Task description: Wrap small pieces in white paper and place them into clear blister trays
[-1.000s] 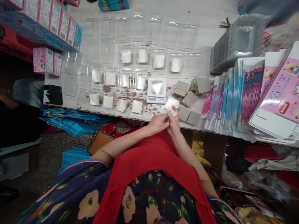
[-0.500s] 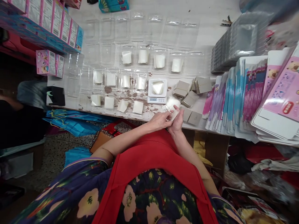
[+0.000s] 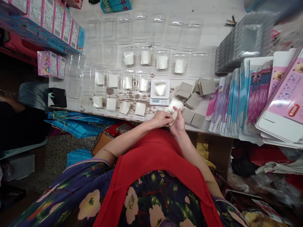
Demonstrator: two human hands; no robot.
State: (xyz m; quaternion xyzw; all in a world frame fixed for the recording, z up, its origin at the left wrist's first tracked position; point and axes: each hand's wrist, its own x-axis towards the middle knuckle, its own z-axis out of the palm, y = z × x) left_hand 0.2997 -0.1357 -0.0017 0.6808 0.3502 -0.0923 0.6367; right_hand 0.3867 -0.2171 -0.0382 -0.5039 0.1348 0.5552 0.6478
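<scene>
Close to the table's front edge, my left hand point(image 3: 163, 119) and my right hand point(image 3: 178, 123) meet around a small off-white flat piece point(image 3: 173, 119). My right hand supports it in the palm with the thumb raised beside it. The curled fingers of my left hand pinch its left edge. Whether it is one piece or a thin stack I cannot tell. Just beyond the hands lies a white, fluffy-looking heap point(image 3: 176, 103). To its left stands a small digital scale point(image 3: 153, 95) bearing a folded white piece point(image 3: 160, 89).
Clear plastic trays point(image 3: 124, 30) cover the table in rows, several holding white pieces point(image 3: 162, 62). Bundled grey cards point(image 3: 184, 90) lie right of the scale. Printed cards point(image 3: 236, 97) and stacked clear trays point(image 3: 236, 47) stand at right. Pink boxes point(image 3: 58, 20) fill the back left.
My left hand has shifted slightly left and its fingers have curled in along the off-white piece. My right hand stays nearly in place under it, and the things on the table look the same.
</scene>
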